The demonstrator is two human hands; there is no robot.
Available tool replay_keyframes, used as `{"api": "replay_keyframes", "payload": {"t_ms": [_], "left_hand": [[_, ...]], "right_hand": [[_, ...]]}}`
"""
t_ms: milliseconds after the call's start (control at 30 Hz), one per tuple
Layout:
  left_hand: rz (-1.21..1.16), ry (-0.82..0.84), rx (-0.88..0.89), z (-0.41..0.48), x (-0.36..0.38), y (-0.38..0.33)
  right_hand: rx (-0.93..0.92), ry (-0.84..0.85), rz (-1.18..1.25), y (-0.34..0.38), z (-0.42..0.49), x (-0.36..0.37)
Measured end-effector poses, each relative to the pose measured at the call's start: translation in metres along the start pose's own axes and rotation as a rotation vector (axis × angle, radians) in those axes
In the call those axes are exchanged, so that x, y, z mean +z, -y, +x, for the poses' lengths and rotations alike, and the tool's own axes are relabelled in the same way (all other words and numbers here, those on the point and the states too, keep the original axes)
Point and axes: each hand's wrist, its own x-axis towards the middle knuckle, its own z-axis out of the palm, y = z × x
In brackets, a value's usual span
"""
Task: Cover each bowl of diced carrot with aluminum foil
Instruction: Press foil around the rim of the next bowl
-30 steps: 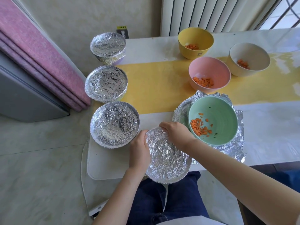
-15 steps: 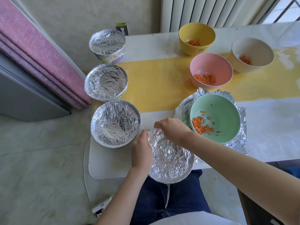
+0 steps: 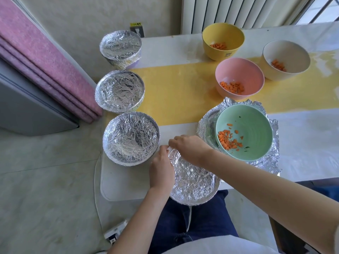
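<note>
Left hand: the left hand (image 3: 161,167) curls its fingers round the left rim of the nearest foil-covered bowl (image 3: 194,182)
Right hand: the right hand (image 3: 190,149) pinches the foil at that bowl's far rim, fingers bent down
Nearest bowl: at the near edge of the desk (image 3: 124,186), crumpled foil across its top
Covered row: near covered bowl (image 3: 130,138), middle covered bowl (image 3: 119,90) and far covered bowl (image 3: 121,45) along the desk's left side
Green bowl: the green bowl (image 3: 253,129) is open and holds diced carrot, standing on a loose foil sheet (image 3: 273,162) just right of the hands
Open bowls: pink bowl (image 3: 238,74), yellow bowl (image 3: 222,36) and cream bowl (image 3: 289,55), each holding carrot, farther back
Writing: a small printed mark on the yellow bowl's side and a yellow wall sticker (image 3: 135,24), both too small to read
</note>
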Motion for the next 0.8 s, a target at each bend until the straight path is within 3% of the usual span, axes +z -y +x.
{"api": "replay_keyframes", "payload": {"t_ms": [133,267,500,800], "left_hand": [[0.026,0.027,-0.006,0.000,-0.002,-0.002],[0.055,0.035,0.015,-0.003,-0.006,-0.004],[0.177,0.196,-0.032,-0.006,-0.017,-0.009],[-0.009,0.130,0.130,0.014,-0.005,-0.003]], "right_hand": [[0.013,-0.026,-0.004,0.001,0.002,0.000],[0.003,-0.067,0.150,-0.009,0.000,0.012],[0.159,-0.155,0.334,-0.033,-0.023,0.017],[0.188,-0.164,0.385,-0.036,-0.022,0.018]]}}
